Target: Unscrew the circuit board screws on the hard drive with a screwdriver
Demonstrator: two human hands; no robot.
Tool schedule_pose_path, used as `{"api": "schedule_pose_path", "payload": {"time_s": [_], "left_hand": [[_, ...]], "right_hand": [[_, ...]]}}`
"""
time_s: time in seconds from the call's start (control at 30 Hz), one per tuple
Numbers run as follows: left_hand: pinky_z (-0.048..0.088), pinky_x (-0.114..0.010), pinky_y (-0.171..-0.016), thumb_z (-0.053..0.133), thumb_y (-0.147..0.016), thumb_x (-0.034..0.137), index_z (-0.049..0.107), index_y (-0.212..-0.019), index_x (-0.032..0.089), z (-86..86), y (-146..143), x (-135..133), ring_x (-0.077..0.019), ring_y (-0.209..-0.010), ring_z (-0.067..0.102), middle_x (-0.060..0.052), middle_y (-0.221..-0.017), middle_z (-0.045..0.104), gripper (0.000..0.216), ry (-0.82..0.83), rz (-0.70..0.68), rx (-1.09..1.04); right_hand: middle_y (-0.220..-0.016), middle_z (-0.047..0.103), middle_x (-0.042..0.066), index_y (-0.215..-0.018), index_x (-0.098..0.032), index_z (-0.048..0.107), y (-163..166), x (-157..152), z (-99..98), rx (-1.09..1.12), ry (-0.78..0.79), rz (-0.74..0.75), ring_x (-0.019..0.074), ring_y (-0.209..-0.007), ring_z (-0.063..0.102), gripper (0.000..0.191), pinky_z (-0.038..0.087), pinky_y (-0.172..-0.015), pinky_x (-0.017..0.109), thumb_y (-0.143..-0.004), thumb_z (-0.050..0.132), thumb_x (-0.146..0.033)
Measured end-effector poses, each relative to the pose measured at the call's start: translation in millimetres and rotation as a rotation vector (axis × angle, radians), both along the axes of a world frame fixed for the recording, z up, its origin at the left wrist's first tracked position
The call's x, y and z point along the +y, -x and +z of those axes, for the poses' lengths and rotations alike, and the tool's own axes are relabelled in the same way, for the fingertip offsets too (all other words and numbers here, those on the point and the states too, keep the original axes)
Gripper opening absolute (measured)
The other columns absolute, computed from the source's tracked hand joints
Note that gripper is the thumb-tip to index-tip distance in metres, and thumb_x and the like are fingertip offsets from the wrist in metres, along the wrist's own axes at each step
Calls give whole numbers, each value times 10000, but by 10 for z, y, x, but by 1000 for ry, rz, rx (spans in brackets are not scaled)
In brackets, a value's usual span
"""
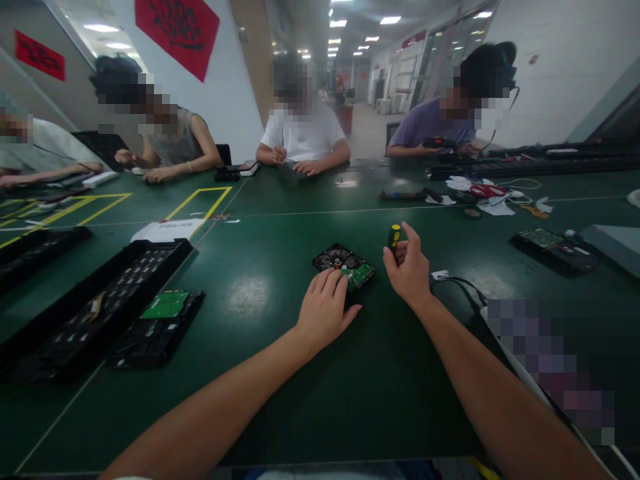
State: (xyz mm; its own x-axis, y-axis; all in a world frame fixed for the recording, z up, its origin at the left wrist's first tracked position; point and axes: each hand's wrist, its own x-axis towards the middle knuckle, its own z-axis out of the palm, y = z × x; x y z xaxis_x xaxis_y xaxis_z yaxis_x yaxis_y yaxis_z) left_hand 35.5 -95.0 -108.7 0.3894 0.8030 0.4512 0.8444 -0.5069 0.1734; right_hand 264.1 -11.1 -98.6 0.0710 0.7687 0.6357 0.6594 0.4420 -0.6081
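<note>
A hard drive (339,255) with its green circuit board facing up lies on the green table in front of me. My left hand (324,303) is laid over its near edge, fingers curled on the drive and thumb along the near side, steadying it. Just right of the drive, my right hand (411,270) grips a screwdriver (395,237) by its black and yellow handle. The handle points up; its shaft and tip are not visible. The screwdriver is apart from the drive.
Left stands a long black tray (165,257) beside another hard drive (155,330). At right are a third drive (553,248), a cable (463,281) and a blurred-out screen (550,373). Scraps and tools (487,193) lie farther back. Several people sit across the table.
</note>
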Motion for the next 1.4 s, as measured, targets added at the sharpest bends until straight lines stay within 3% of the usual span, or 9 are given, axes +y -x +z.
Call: {"api": "schedule_pose_path", "payload": {"time_s": [0.17,0.33,0.57,0.77,1.4], "left_hand": [[431,-549,-1179,582,-977,409,590,-1417,139,6,-138,89,-389,-1409,511,-200,-1472,590,516,-8,-34,39],[446,-503,-1157,548,-996,287,631,-1361,151,-28,-56,171,-340,-1375,542,-157,-1449,620,398,-45,-111,66],[457,-488,-1106,538,-1005,302,638,-1343,114,-39,-21,200,-328,-1299,581,-152,-1386,662,400,-33,-120,76],[454,-491,-1083,564,-980,290,664,-1289,143,-15,5,203,-307,-1260,611,-132,-1360,683,356,-13,-129,39],[427,-504,-1112,592,-943,294,681,-1242,156,-25,39,201,-308,-1239,604,-123,-1321,696,341,-29,-138,-6]], "right_hand": [[-958,715,60,-1670,-261,261,-10,37,27,-91,-21,3,244,-731,654,768,591,-796,477,-974,577,-342],[-1170,725,105,-1653,-273,299,-32,77,21,-165,-66,-41,251,-821,692,749,605,-852,496,-957,575,-275],[-1464,603,167,-1630,-252,307,-12,55,9,-182,-128,-7,296,-1058,728,731,609,-951,523,-954,585,-254],[-1367,661,149,-1609,-249,347,24,22,-1,-123,-200,35,244,-875,749,700,661,-854,475,-968,625,-295],[-1458,616,154,-1617,-296,324,134,-63,9,-17,-314,122,229,-920,771,713,693,-799,421,-995,666,-368]]}}
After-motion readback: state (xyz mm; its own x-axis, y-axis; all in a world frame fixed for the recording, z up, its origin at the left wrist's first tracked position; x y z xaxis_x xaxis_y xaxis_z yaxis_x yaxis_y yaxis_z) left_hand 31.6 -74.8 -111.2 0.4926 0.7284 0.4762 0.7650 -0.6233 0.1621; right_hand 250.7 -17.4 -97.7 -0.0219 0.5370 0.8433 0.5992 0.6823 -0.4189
